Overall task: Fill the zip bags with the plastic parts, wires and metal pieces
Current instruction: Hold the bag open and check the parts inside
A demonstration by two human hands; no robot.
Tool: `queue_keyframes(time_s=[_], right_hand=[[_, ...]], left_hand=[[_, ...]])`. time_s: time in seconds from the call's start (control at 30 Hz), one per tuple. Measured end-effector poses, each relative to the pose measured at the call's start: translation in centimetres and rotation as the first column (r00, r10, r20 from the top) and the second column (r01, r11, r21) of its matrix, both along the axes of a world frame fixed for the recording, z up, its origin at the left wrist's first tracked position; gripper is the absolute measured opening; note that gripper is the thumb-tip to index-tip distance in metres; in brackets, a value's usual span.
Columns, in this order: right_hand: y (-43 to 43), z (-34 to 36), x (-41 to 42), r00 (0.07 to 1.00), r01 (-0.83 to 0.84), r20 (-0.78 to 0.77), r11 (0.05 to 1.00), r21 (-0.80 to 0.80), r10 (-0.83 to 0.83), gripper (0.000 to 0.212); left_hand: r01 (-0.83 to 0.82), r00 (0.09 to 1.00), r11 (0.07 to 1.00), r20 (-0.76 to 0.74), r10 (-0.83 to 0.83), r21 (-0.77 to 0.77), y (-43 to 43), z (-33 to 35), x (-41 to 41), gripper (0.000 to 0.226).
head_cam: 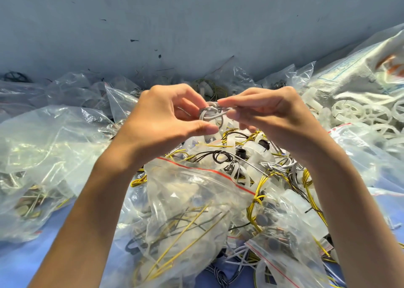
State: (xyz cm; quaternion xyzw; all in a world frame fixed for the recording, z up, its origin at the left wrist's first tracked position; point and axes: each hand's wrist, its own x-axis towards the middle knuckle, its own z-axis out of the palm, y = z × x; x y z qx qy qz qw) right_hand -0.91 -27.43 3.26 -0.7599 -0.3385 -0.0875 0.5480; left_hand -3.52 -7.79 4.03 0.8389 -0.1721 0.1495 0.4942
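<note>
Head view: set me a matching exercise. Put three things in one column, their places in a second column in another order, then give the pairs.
Things:
1. white plastic spoked wheels
2. grey wire coil
3. clear zip bag with a red seal strip

Places:
A. pinched between the left hand and the right hand
B. below both hands, in the middle of the pile
C. at the right edge of the pile

Pairs: 1-C, 2-A, 3-B
</note>
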Motion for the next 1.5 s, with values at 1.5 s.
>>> queue_keyframes(time_s=[1.5], right_hand=[[1.3, 0.3, -1.8, 0.941, -0.336, -0.298, 0.580, -0.743, 0.163, 0.022]], left_hand=[[0.525, 0.847, 0.822, -0.044, -0.529, 0.220, 1.1, 1.1, -1.8, 0.010]])
